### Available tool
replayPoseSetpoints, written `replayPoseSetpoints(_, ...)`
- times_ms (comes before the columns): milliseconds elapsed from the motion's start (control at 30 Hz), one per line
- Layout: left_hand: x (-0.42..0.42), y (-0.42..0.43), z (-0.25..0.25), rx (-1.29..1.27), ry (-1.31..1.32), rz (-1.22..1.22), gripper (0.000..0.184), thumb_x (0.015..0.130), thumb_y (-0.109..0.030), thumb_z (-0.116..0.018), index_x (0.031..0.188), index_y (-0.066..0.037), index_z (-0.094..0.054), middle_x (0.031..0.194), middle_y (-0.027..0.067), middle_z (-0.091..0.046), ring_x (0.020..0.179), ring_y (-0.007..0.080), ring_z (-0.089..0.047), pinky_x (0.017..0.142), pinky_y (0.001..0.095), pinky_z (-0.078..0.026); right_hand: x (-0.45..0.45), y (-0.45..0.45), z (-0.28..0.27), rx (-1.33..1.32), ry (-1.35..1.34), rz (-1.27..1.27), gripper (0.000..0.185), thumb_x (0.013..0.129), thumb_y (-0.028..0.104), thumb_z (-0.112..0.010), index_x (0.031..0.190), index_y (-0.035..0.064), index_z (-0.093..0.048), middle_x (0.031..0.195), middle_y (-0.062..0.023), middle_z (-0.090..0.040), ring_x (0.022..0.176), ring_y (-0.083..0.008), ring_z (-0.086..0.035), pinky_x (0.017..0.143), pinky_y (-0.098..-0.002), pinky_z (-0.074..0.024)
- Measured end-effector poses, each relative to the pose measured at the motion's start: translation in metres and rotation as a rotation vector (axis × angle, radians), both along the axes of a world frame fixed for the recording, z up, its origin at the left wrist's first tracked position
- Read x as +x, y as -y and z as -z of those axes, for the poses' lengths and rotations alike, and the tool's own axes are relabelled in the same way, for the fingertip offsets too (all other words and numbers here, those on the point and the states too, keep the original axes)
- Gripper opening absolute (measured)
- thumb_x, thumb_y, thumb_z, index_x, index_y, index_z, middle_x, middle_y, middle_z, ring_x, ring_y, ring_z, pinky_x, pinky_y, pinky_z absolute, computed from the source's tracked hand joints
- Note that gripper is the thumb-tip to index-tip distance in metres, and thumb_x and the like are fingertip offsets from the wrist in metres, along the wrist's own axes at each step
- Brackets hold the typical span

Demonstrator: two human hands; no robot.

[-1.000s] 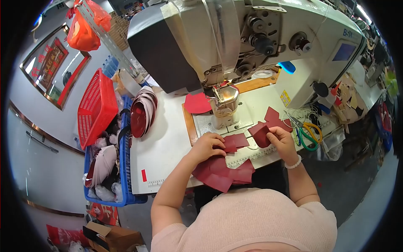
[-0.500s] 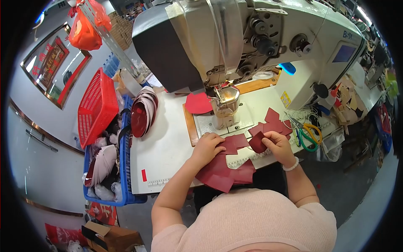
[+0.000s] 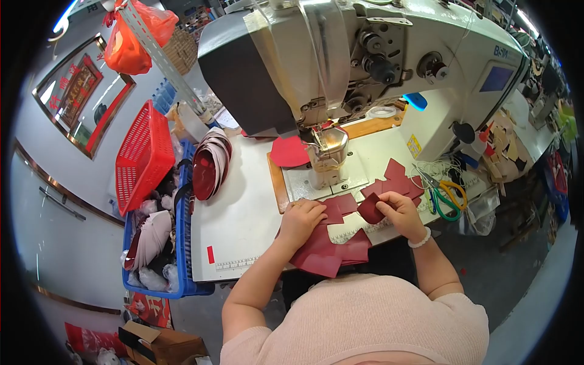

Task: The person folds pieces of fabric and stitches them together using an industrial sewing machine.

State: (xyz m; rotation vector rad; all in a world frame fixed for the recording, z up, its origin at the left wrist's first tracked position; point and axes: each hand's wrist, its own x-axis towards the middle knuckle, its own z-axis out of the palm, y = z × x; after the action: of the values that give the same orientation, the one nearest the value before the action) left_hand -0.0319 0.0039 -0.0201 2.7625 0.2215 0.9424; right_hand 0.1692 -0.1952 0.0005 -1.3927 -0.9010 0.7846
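My right hand point(image 3: 401, 214) pinches a small dark red leather-like piece point(image 3: 368, 208) between thumb and fingers, over the front of the sewing machine's table. My left hand point(image 3: 302, 221) has its fingers bent together at the left edge of another dark red piece point(image 3: 339, 208); its thumb is mostly hidden. Below, a pile of larger dark red pieces point(image 3: 322, 255) lies at the table's front edge, partly under my left wrist. More small red pieces point(image 3: 396, 180) are heaped just beyond my right hand. The sewing machine's needle area point(image 3: 328, 155) stands behind both hands.
Green- and yellow-handled scissors point(image 3: 449, 199) and tangled white cord lie at the right. A bright red piece point(image 3: 289, 151) lies left of the needle area. Nested curved dark red pieces point(image 3: 211, 164) stand on the table's left, beside a blue crate point(image 3: 185, 243) and red basket point(image 3: 143, 158).
The small piece in my right hand has turned and lies flatter, shifted slightly left. My left hand's fingers have drawn closer together. The whole view has shifted slightly.
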Motion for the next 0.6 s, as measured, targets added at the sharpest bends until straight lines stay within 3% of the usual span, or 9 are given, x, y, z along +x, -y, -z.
replayPoseSetpoints(100, -0.002, 0.006, -0.008, 0.081, 0.031, 0.018, 0.019, 0.075, -0.012, -0.073, 0.092, -0.007, -0.068, 0.082, 0.0054, -0.062, 0.083, 0.0236, -0.061, 0.072, 0.0344, -0.049, 0.0, -0.003, -0.003, 0.005, 0.063, -0.058, 0.011, 0.089, 0.002, -0.06, 0.099, -0.0011, -0.062, 0.094, -0.0028, -0.065, 0.083, -0.0058, -0.058, 0.074, -0.0214, -0.0479)
replayPoseSetpoints(167, -0.001, 0.002, -0.004, -0.146, -0.018, 0.052, 0.015, 0.076, -0.008, -0.071, 0.091, -0.007, -0.069, 0.081, 0.0055, -0.062, 0.083, 0.0239, -0.061, 0.073, 0.0344, -0.049, 0.004, -0.008, -0.006, 0.048, 0.248, -0.143, 0.01, 0.086, 0.004, -0.062, 0.094, -0.0006, -0.063, 0.095, -0.005, -0.065, 0.084, -0.0074, -0.059, 0.074, -0.0232, -0.0481)
replayPoseSetpoints(200, -0.001, 0.001, -0.002, -0.259, -0.042, 0.07, 0.014, 0.076, -0.005, -0.07, 0.09, -0.007, -0.069, 0.081, 0.0055, -0.061, 0.082, 0.024, -0.061, 0.073, 0.0343, -0.049, 0.002, -0.014, -0.003, 0.219, 0.294, -0.167, 0.006, 0.08, 0.0, -0.06, 0.087, -0.0012, -0.06, 0.106, -0.0112, -0.064, 0.093, -0.0157, -0.061, 0.082, -0.0287, -0.0483)
replayPoseSetpoints(300, -0.01, -0.002, -0.009, -0.368, -0.197, 0.135, 0.015, 0.076, -0.002, -0.068, 0.091, -0.006, -0.068, 0.092, 0.0069, -0.064, 0.088, 0.0254, -0.061, 0.081, 0.0353, -0.049, -0.002, -0.029, -0.015, 0.283, 0.432, -0.405, 0.006, 0.075, -0.002, -0.059, 0.081, -0.0021, -0.057, 0.112, -0.0145, -0.063, 0.1, -0.0241, -0.06, 0.087, -0.0332, -0.0475)
replayPoseSetpoints(333, -0.013, -0.001, -0.014, -0.433, -0.184, 0.189, 0.013, 0.077, -0.003, -0.068, 0.09, -0.006, -0.068, 0.092, 0.0064, -0.064, 0.087, 0.0246, -0.061, 0.084, 0.0349, -0.049, -0.006, -0.034, -0.015, 0.241, 0.433, -0.462, 0.007, 0.074, 0.002, -0.058, 0.077, -0.0021, -0.055, 0.116, -0.0165, -0.062, 0.102, -0.0284, -0.06, 0.089, -0.0363, -0.0473)
replayPoseSetpoints(500, -0.044, -0.02, -0.03, -0.761, -0.132, 0.321, 0.008, 0.083, 0.0, -0.063, 0.089, -0.004, -0.067, 0.086, 0.0064, -0.067, 0.084, 0.0214, -0.064, 0.097, 0.0396, -0.045, -0.019, -0.063, -0.001, 0.014, 0.716, -0.71, 0.013, 0.075, 0.01, -0.058, 0.075, -0.0025, -0.063, 0.121, -0.0165, -0.061, 0.107, -0.0309, -0.059, 0.097, -0.0385, -0.0442)
replayPoseSetpoints(567, -0.087, -0.033, -0.059, -1.077, 0.216, 0.459, 0.006, 0.084, 0.001, -0.061, 0.086, -0.003, -0.065, 0.076, 0.0077, -0.064, 0.074, 0.0199, -0.063, 0.101, 0.046, -0.042, -0.02, -0.067, 0.0, 0.038, 0.73, -0.701, 0.016, 0.073, 0.011, -0.059, 0.074, -0.004, -0.065, 0.117, -0.0182, -0.063, 0.107, -0.0318, -0.06, 0.094, -0.0371, -0.0468)
replayPoseSetpoints(600, -0.104, -0.032, -0.08, -1.036, 0.449, 0.539, 0.005, 0.086, -0.002, -0.059, 0.082, -0.004, -0.062, 0.071, 0.0077, -0.061, 0.062, 0.0172, -0.057, 0.082, 0.0422, -0.049, -0.02, -0.068, 0.0, 0.017, 0.777, -0.708, 0.016, 0.074, 0.01, -0.059, 0.078, -0.0034, -0.066, 0.119, -0.0181, -0.063, 0.109, -0.031, -0.059, 0.096, -0.0362, -0.0464)
